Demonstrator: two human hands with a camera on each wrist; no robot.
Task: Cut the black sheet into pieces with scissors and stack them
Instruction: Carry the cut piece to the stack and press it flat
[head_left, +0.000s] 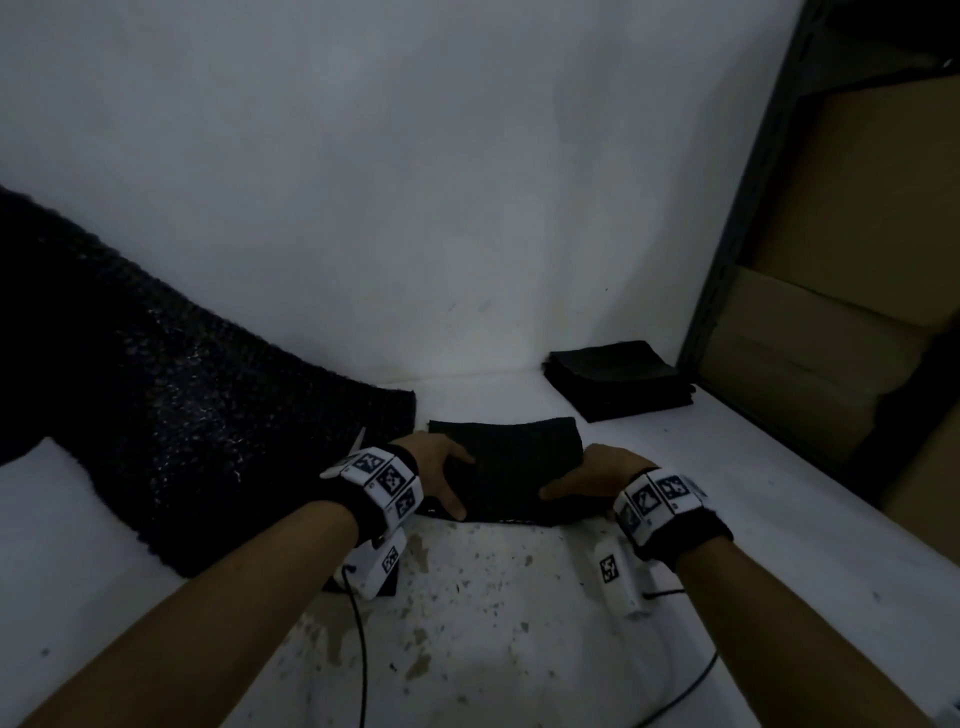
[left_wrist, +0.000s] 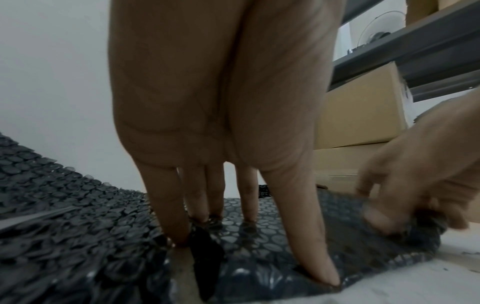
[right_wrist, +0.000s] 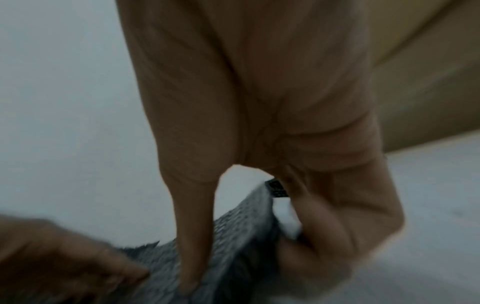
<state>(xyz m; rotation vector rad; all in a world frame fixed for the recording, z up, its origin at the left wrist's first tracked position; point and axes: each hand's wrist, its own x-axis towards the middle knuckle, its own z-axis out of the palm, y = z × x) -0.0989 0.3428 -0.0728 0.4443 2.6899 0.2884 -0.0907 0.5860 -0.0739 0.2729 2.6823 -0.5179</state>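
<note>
A cut piece of black bubble sheet lies on the white table in front of me. My left hand presses on its left edge with straight fingers. My right hand pinches its right edge, thumb on top and fingers curled under, lifting that side a little. The large black sheet sprawls across the left of the table. Scissors lie on it behind my left wrist, only the blade tip showing in the head view. A stack of cut pieces sits at the back right.
A dark metal shelf frame with cardboard boxes borders the table on the right. A white wall closes the back. The near tabletop is speckled with stains. Wrist-camera cables trail toward me.
</note>
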